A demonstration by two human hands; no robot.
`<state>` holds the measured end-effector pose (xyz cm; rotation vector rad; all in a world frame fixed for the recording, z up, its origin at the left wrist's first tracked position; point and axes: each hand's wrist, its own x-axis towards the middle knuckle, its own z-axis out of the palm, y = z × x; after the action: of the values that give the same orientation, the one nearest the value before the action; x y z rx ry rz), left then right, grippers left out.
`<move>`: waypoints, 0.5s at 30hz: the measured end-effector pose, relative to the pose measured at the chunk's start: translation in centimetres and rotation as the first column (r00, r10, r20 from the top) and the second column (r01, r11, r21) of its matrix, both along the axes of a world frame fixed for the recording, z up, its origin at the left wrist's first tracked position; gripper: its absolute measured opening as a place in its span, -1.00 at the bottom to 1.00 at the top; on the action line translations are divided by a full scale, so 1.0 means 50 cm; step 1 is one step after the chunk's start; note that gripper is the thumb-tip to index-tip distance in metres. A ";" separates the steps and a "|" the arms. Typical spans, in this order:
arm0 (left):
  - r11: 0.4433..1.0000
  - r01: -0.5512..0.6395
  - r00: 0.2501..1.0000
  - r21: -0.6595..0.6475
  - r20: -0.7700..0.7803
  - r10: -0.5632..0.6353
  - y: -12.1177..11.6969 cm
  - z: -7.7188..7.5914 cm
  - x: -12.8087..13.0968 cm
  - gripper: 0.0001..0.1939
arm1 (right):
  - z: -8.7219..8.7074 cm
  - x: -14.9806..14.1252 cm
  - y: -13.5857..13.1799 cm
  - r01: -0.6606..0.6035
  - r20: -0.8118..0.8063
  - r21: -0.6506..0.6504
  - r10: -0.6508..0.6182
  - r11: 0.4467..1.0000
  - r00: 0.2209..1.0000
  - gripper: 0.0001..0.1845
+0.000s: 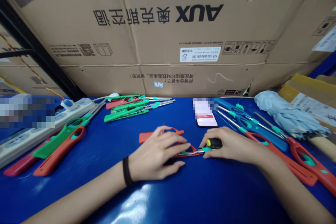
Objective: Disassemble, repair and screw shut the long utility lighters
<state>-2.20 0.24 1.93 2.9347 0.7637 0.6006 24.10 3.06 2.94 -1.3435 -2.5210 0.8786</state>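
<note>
Two hands work close together on the blue counter (147, 206): the left hand (154, 155) spreads its fingers over an orange lighter (194, 154); the right hand (227, 144) pinches its rod end, cradling a screwdriver (214, 143). Beyond lie a phone (207, 118) and green lighters (127, 112), then a carton (157, 42).

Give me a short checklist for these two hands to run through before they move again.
1. Left hand on the orange lighter: ok, fingers spread over it.
2. Black-and-yellow handle in the right hand: ok.
3. Handle's working end in sight: not ok, no tip shows.
4. Lighter's inner parts all in place: cannot tell, the left hand covers some.
5. Phone apart from both hands: ok, it lies beyond the right one.
6. Power strip away from the hands: ok, off to the left.
</note>
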 end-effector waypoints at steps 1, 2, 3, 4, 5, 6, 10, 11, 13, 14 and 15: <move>0.998 0.066 0.997 -0.004 -0.033 -0.066 -0.003 -0.005 0.015 -0.59 | -0.001 0.000 0.001 -0.006 0.000 0.005 0.006 1.000 1.000 -0.76; 0.994 0.109 0.992 0.002 -0.056 -0.109 -0.005 -0.011 0.029 -0.57 | -0.001 -0.001 0.001 -0.010 -0.003 0.012 0.010 1.000 1.000 -0.77; 0.992 0.128 0.989 0.009 -0.074 -0.127 -0.006 -0.018 0.040 -0.55 | -0.002 -0.001 0.001 -0.013 -0.006 0.019 0.013 1.000 1.000 -0.78; 0.991 0.136 0.988 0.019 -0.082 -0.134 -0.007 -0.026 0.049 -0.54 | -0.002 -0.002 0.000 -0.016 -0.009 0.022 0.016 1.000 1.000 -0.80; 0.991 0.134 0.988 0.027 -0.084 -0.132 -0.008 -0.033 0.055 -0.54 | -0.002 -0.003 -0.001 -0.017 -0.008 0.025 0.017 1.000 1.000 -0.80; 0.991 0.128 0.989 0.033 -0.081 -0.125 -0.008 -0.039 0.058 -0.55 | -0.001 -0.004 -0.002 -0.016 -0.004 0.029 0.016 0.999 1.000 -0.80; 0.990 0.133 0.990 0.041 -0.056 -0.130 -0.005 -0.050 0.055 -0.57 | 0.005 -0.009 -0.005 -0.005 0.028 0.050 0.004 0.999 1.000 -0.78; 0.989 0.140 0.989 0.039 -0.052 -0.138 -0.004 -0.050 0.053 -0.57 | 0.007 -0.009 -0.006 -0.003 0.033 0.052 0.002 0.999 0.999 -0.78; 0.988 0.152 0.987 0.026 -0.049 -0.151 -0.003 -0.049 0.050 -0.56 | 0.010 -0.007 -0.006 -0.003 0.038 0.043 0.001 0.999 0.999 -0.80; 0.988 0.152 0.987 0.019 -0.046 -0.151 -0.002 -0.049 0.049 -0.56 | 0.011 -0.005 -0.006 -0.001 0.042 0.036 0.000 0.999 0.999 -0.79; 0.989 0.150 0.988 0.012 -0.042 -0.150 -0.002 -0.049 0.048 -0.56 | 0.012 -0.002 -0.006 0.005 0.049 0.030 -0.006 1.000 0.999 -0.78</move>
<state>0.20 0.13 -0.50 2.9916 0.5370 0.5384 23.98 2.75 3.55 -1.3786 -2.5547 0.8136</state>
